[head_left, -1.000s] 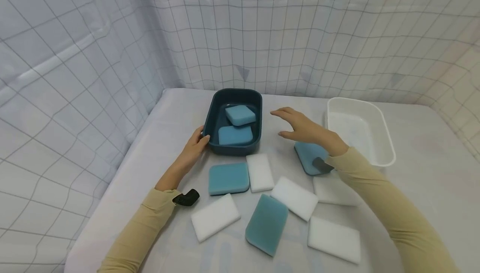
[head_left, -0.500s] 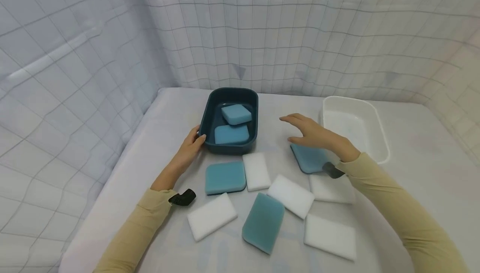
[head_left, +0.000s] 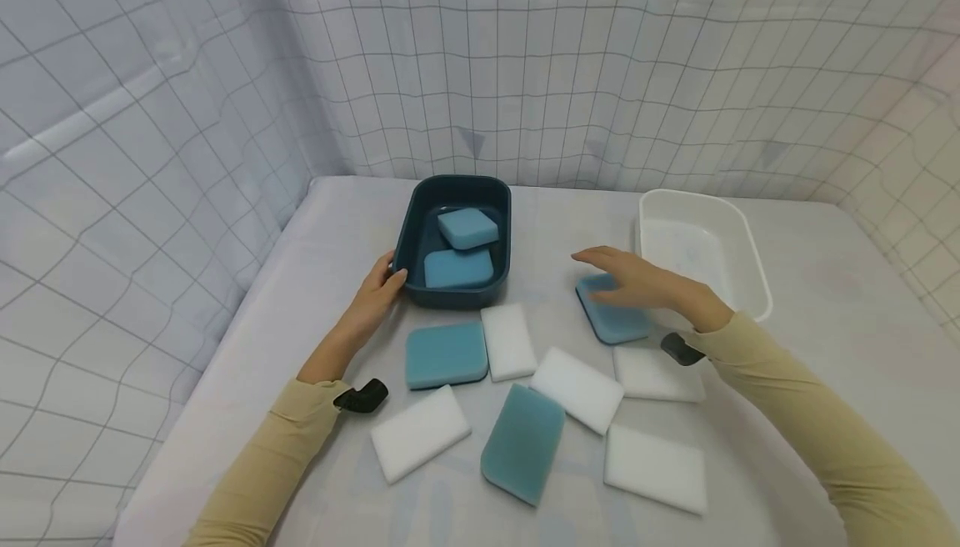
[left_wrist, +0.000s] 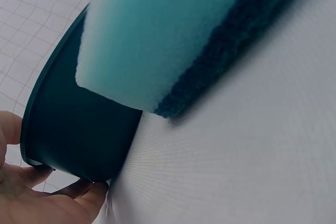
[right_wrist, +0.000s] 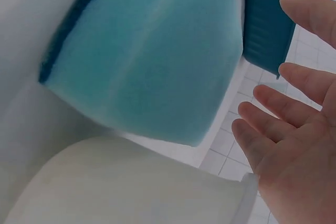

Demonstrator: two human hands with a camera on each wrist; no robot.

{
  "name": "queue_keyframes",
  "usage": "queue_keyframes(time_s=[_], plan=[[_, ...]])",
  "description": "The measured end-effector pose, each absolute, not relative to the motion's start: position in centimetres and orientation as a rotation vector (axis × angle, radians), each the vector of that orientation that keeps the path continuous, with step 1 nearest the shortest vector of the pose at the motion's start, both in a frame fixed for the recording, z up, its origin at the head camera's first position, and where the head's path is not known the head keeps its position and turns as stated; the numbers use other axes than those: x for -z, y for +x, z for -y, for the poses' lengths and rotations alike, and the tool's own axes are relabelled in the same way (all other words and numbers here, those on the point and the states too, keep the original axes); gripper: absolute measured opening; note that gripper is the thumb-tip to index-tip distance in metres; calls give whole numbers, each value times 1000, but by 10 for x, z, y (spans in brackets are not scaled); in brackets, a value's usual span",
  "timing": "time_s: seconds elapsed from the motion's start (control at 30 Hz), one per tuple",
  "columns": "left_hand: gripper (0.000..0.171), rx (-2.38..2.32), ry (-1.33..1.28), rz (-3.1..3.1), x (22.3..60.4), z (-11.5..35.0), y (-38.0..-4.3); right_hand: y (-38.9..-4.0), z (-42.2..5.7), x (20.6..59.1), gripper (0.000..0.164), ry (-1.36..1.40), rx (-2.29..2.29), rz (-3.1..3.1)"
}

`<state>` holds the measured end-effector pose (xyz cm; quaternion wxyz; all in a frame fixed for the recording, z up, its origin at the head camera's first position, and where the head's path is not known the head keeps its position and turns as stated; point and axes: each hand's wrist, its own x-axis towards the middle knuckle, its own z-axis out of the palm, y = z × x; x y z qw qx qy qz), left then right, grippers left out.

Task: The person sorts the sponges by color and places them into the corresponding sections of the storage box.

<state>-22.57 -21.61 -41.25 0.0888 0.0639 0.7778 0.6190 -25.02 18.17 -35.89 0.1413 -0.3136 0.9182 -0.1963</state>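
My left hand [head_left: 372, 297] holds the dark teal bin [head_left: 453, 297] at its near left corner. In the left wrist view the thumb is at the rim and the fingers [left_wrist: 84, 195] lie against the outside. Inside the bin lie two blue sponges, one at the back [head_left: 468, 228] and one in front [head_left: 459, 269]. Over another blue sponge [head_left: 621, 328], which lies on the table with its dark scouring side down, hovers my right hand [head_left: 637, 282]. Its fingers [right_wrist: 275, 106] are spread and hold nothing, apart from the sponge in the right wrist view.
A white bin [head_left: 693, 247] stands right of the right hand. Nearer lie a blue sponge [head_left: 447, 355], a teal sponge [head_left: 523, 444] and several white sponge blocks [head_left: 577, 388]. Gridded curtains [head_left: 555, 72] close off the table's back and sides.
My right hand has moved right and down, away from the dark teal bin, to above the blue sponge. The left hand keeps its hold on the bin. The head view has shifted slightly.
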Motion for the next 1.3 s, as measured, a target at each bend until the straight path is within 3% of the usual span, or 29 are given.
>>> queue_keyframes(time_s=[0.37, 0.97, 1.3], plan=[[54, -1829, 185, -2317, 412, 216, -225, -245, -184, 362, 66, -922, 551, -2633], [54, -1847, 199, -2316, 413, 217, -226, -238, -180, 363, 105, -959, 132, -2606], [54, -1852, 185, -2309, 411, 216, -226, -237, -177, 362, 98, -983, 17, -2620]])
